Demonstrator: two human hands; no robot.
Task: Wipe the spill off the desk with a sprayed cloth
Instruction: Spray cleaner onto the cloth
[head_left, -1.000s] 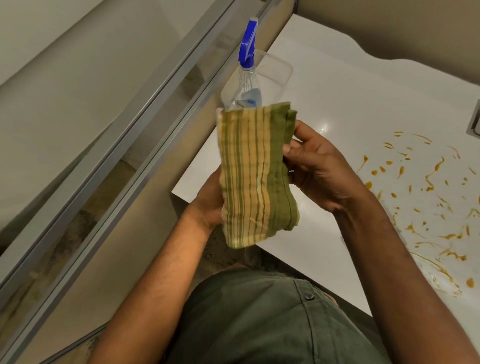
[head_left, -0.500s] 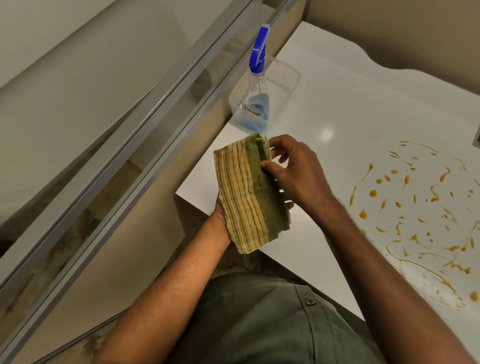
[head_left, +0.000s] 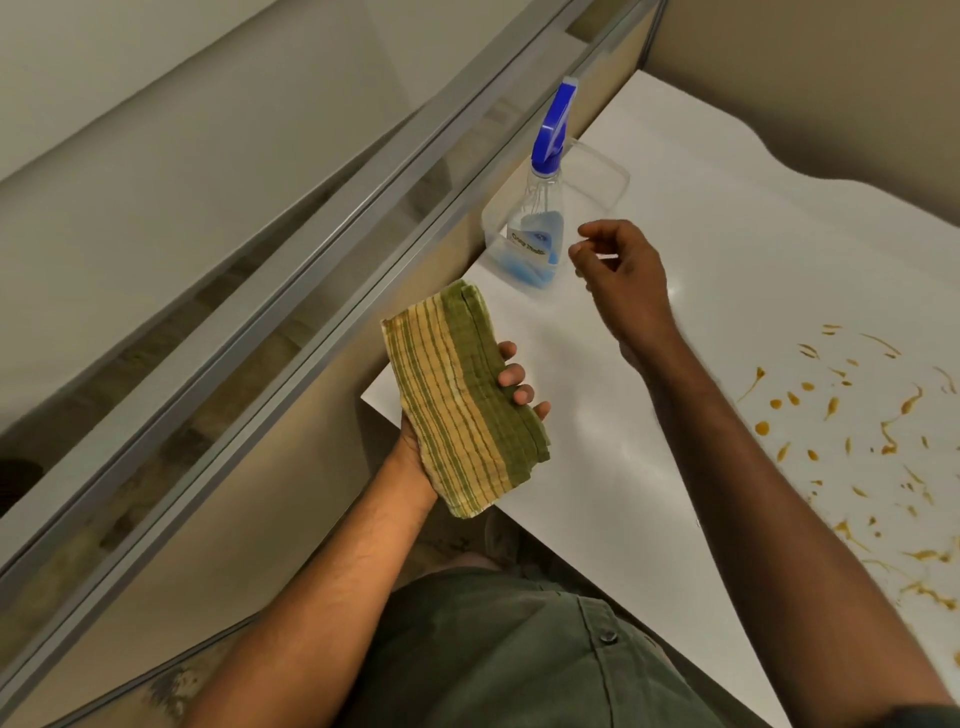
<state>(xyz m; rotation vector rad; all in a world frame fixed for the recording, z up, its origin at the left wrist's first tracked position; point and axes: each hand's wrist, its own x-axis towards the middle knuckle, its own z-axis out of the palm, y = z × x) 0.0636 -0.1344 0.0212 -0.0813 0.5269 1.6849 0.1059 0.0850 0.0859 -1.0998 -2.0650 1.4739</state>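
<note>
Folded cloth (head_left: 464, 400) with green and yellow stripes lies flat across the left hand (head_left: 415, 447), which grips it from beneath — the fingertips (head_left: 511, 374) curl up over its right edge, holding it above the near-left corner of the white desk (head_left: 727, 270). Right hand (head_left: 621, 270) hangs in the air, empty, its fingers loosely curled and not closed on anything, just to the right of the clear plastic spray bottle (head_left: 537, 228) with a blue trigger head and a little blue liquid in the bottom. Whether that hand touches the bottle cannot be told; a gap seems to show between them. The bottle stands upright at the desk's left edge, just in front of a clear, rectangular plastic container (head_left: 608, 182), beside a grey metal-framed partition (head_left: 311, 244). Orange-brown spill (head_left: 857, 441) — streaks and drops scattered over the white surface — sits well to the right of both hands, apart from the cloth. A green shirt (head_left: 493, 649) with a dark button fills the bottom of the view.
</note>
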